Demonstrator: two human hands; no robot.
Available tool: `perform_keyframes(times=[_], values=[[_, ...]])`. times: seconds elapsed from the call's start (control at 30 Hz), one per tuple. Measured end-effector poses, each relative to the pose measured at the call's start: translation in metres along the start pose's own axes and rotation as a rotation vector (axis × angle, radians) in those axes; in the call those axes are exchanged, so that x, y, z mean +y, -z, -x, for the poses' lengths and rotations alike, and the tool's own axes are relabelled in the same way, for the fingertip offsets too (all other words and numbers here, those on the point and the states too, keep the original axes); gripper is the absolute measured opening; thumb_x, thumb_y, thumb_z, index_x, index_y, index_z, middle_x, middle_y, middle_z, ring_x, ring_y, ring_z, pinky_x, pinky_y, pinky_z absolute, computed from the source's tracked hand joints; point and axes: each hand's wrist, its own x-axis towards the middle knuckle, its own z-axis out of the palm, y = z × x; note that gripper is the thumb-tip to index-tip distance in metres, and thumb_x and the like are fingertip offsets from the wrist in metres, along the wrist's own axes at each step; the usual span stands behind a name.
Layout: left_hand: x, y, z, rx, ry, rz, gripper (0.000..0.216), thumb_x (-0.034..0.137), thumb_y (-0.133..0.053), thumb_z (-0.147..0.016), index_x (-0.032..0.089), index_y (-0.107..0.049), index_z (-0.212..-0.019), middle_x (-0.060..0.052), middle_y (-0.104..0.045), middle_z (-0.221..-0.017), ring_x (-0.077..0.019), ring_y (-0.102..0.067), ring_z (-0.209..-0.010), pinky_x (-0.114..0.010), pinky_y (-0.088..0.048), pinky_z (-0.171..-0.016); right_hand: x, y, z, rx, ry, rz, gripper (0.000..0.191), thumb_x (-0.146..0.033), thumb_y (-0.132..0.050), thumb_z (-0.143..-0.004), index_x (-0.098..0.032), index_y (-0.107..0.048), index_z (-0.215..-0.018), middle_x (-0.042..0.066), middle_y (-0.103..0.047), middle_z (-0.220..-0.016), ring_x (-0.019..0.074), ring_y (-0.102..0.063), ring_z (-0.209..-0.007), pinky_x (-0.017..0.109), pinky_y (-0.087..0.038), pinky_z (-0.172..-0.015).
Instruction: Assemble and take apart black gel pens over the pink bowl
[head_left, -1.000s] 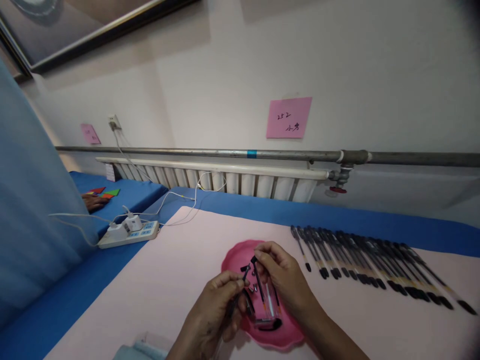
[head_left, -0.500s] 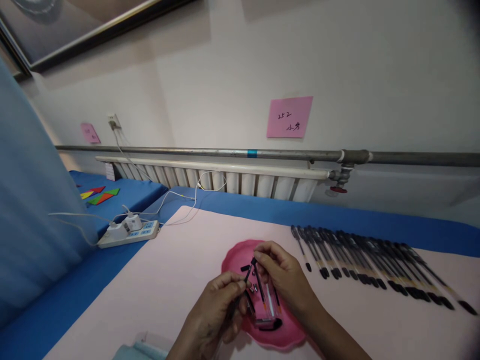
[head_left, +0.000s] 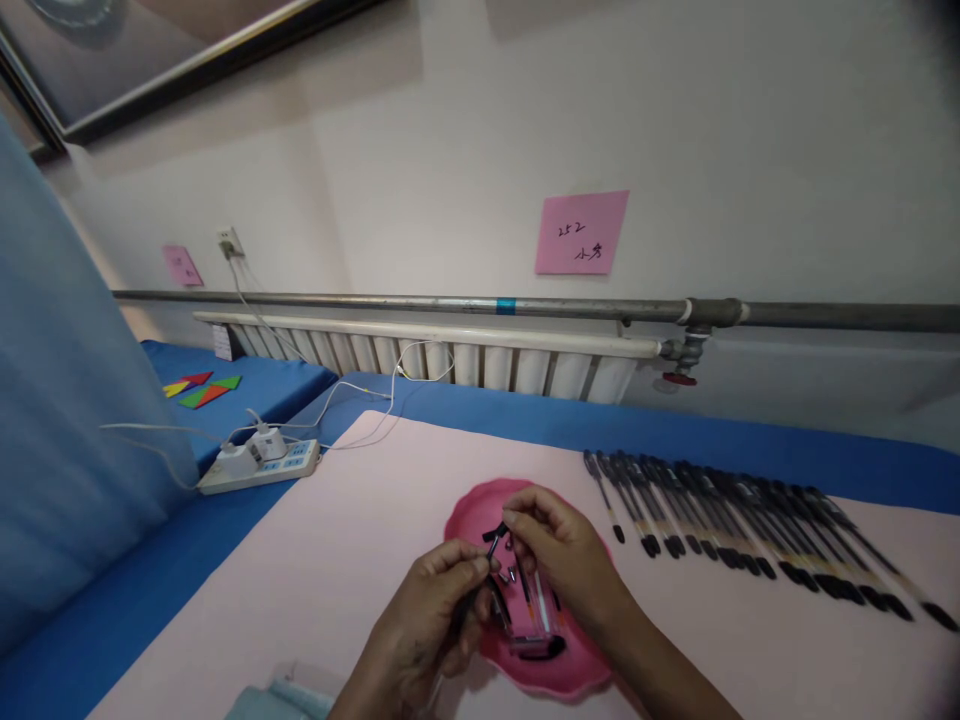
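Observation:
Above a pink scalloped plate (head_left: 469, 497), my left hand (head_left: 427, 610) pinches a slim dark pen (head_left: 495, 545) whose end points up and to the right. My right hand (head_left: 559, 540) is closed too, thumb and forefinger together close to that end of the pen. What lies between those fingertips is too small and covered to make out. Inside the plate are clear barrels (head_left: 544, 605), small black pieces and shiny tips, partly hidden by both hands. Several black pens (head_left: 720, 510) lie side by side in a row to the right of the plate.
A white power strip (head_left: 259, 468) with plugged-in chargers and cables sits at the left. Pale blue-green cloth or plastic (head_left: 277, 702) is at the front edge. Behind the table run a radiator (head_left: 487, 365) and a metal pipe (head_left: 420, 302). A blue curtain (head_left: 67, 400) hangs left.
My right fingertips have shifted slightly down to the pen's end, and the small black piece seen at them earlier is now mostly covered. My left hand has hardly moved.

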Motion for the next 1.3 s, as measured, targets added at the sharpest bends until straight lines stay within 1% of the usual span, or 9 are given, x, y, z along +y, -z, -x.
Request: perform_keyframes(times=[0.2, 0.27, 0.37, 0.57, 0.7, 0.83, 0.93, 1.07, 1.3], values=[[-0.001, 0.001, 0.0, 0.008, -0.01, -0.007, 0.028, 0.037, -0.07, -0.065, 0.015, -0.055, -0.07, 0.004, -0.054, -0.048, -0.0023, -0.033, -0.024, -0.015, -0.01, -0.025, -0.005, -0.004, 0.004, -0.135, -0.099, -0.043, 0.01, -0.027, -0.057, -0.073, -0.019, -0.054, -0.068, -0.006, -0.052, -0.051, 0.0086, -0.047, -0.044, 0.02, -0.038, -0.044], [0.0, 0.001, -0.001, 0.013, -0.015, -0.02, 0.029, 0.038, -0.071, -0.064, 0.014, -0.055, -0.069, 0.003, -0.054, -0.048, -0.0018, -0.032, -0.024, -0.016, -0.01, -0.026, -0.005, -0.006, 0.005, -0.122, -0.122, -0.093, 0.009, -0.027, -0.06, -0.071, -0.02, -0.056, -0.076, -0.006, -0.053, -0.052, 0.0085, -0.047, -0.043, 0.02, -0.037, -0.043], [0.003, 0.001, 0.0, -0.006, -0.014, -0.035, 0.03, 0.04, -0.07, -0.065, 0.013, -0.057, -0.07, 0.001, -0.056, -0.05, -0.0018, -0.032, -0.025, -0.016, -0.01, -0.026, -0.004, -0.009, 0.006, -0.077, -0.151, -0.179, 0.028, -0.025, -0.063, -0.069, -0.022, -0.054, -0.095, -0.009, -0.053, -0.051, 0.0081, -0.045, -0.039, 0.02, -0.034, -0.04], [0.013, 0.002, 0.009, -0.075, -0.021, 0.03, 0.024, 0.029, -0.071, -0.066, 0.008, -0.064, -0.077, -0.008, -0.064, -0.072, -0.0087, -0.053, -0.052, -0.015, -0.033, -0.038, -0.001, -0.008, 0.005, -0.026, -0.2, -0.228, 0.024, -0.025, -0.065, -0.068, -0.021, -0.054, -0.089, -0.008, -0.053, -0.049, 0.0088, -0.046, -0.039, 0.021, -0.035, -0.041], [0.011, 0.004, 0.011, -0.076, -0.013, 0.025, 0.026, 0.021, -0.075, -0.059, 0.008, -0.064, -0.079, -0.008, -0.065, -0.072, -0.0099, -0.056, -0.055, -0.017, -0.042, -0.044, 0.003, -0.004, 0.002, -0.042, -0.188, -0.267, 0.027, -0.026, -0.066, -0.068, -0.02, -0.054, -0.091, -0.007, -0.054, -0.05, 0.0091, -0.047, -0.04, 0.021, -0.036, -0.041], [0.006, 0.006, 0.009, -0.088, 0.067, -0.048, 0.034, 0.036, -0.067, -0.071, 0.014, -0.059, -0.095, -0.002, -0.062, -0.059, -0.006, -0.043, -0.033, -0.015, -0.024, -0.029, 0.002, -0.004, 0.001, -0.014, -0.178, -0.385, 0.027, -0.024, -0.068, -0.067, -0.019, -0.055, -0.09, -0.007, -0.053, -0.048, 0.0083, -0.045, -0.041, 0.02, -0.038, -0.042], [0.005, 0.007, 0.008, -0.079, 0.075, -0.096, 0.027, 0.04, -0.062, -0.075, 0.015, -0.056, -0.083, 0.001, -0.057, -0.051, -0.002, -0.031, -0.027, -0.015, -0.011, -0.027, -0.003, -0.006, 0.002, -0.015, -0.237, -0.477, 0.022, -0.022, -0.071, -0.063, -0.017, -0.056, -0.078, -0.006, -0.053, -0.049, 0.0072, -0.044, -0.043, 0.018, -0.037, -0.041], [0.009, 0.004, 0.009, -0.069, 0.057, -0.008, 0.026, 0.036, -0.067, -0.071, 0.014, -0.054, -0.073, 0.002, -0.057, -0.055, 0.0002, -0.029, -0.03, -0.014, -0.008, -0.029, -0.006, -0.011, 0.004, -0.039, -0.289, -0.537, 0.022, -0.025, -0.074, -0.059, -0.016, -0.054, -0.064, -0.005, -0.052, -0.05, 0.0067, -0.046, -0.045, 0.017, -0.035, -0.04], [0.009, 0.0, 0.009, -0.066, 0.027, 0.079, 0.029, 0.035, -0.072, -0.066, 0.014, -0.054, -0.074, 0.003, -0.055, -0.055, 0.0012, -0.028, -0.03, -0.015, -0.006, -0.029, -0.002, -0.013, 0.005, -0.094, -0.288, -0.492, 0.022, -0.029, -0.073, -0.062, -0.015, -0.056, -0.061, -0.005, -0.051, -0.047, 0.0066, -0.043, -0.044, 0.017, -0.032, -0.041]])
